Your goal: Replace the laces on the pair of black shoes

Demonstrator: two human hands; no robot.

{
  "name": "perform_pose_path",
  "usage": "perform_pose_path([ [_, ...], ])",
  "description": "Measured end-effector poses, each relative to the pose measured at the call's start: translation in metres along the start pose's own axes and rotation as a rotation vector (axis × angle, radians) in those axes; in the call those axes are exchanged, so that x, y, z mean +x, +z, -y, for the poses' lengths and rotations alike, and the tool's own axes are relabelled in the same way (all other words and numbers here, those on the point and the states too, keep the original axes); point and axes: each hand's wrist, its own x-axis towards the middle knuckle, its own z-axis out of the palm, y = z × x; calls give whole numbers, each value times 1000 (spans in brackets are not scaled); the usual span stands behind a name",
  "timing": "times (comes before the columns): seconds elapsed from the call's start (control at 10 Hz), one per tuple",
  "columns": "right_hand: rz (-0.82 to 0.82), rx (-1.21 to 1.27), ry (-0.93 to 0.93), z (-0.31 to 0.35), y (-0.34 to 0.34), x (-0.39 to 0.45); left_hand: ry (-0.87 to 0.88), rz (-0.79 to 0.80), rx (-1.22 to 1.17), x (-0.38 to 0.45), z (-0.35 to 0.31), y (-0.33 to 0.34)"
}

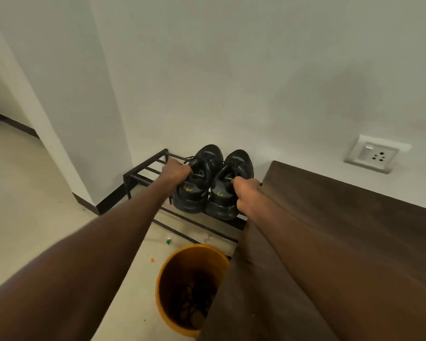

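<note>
A: Black shoes point(213, 180) on the rack point(143, 173), left hand point(176, 172) and right hand point(242, 190) each curled round a collar.

B: Bucket point(167, 269) nearer than the fingers, brown bits inside.

home entryway: shoe rack point(145, 171), wall socket point(376, 153)

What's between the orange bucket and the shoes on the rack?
Head view: only the rack's lower dark bars and bare pale floor lie between the orange bucket and the black shoes.
</note>
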Motion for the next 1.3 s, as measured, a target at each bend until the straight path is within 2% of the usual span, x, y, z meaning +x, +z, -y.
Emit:
perform_pose_path([
  [0.3,9,10,145,-36,31,45,-42,-23,-12,73,44,41],
  [0.4,-45,57,201,-42,35,49,-36,31,21,77,48,46],
  [0.5,-29,14,192,-46,38,56,-2,91,64,80,48,45],
  [0.6,82,-151,117,-47,33,57,11,131,71,77,48,43],
  [0.7,153,-222,77,-46,33,58,9,165,27,73,50,38],
  [0.9,133,-288,77,-39,28,49,39,196,-239,53,53,32],
  [1.0,158,-329,33,-32,17,40,108,149,-322,40,56,27],
  [1.2,180,-392,11,-22,4,12,130,116,-219,2,50,24],
  [1.3,50,-490,-178,-19,1,7,244,-78,72,-25,40,25],
])
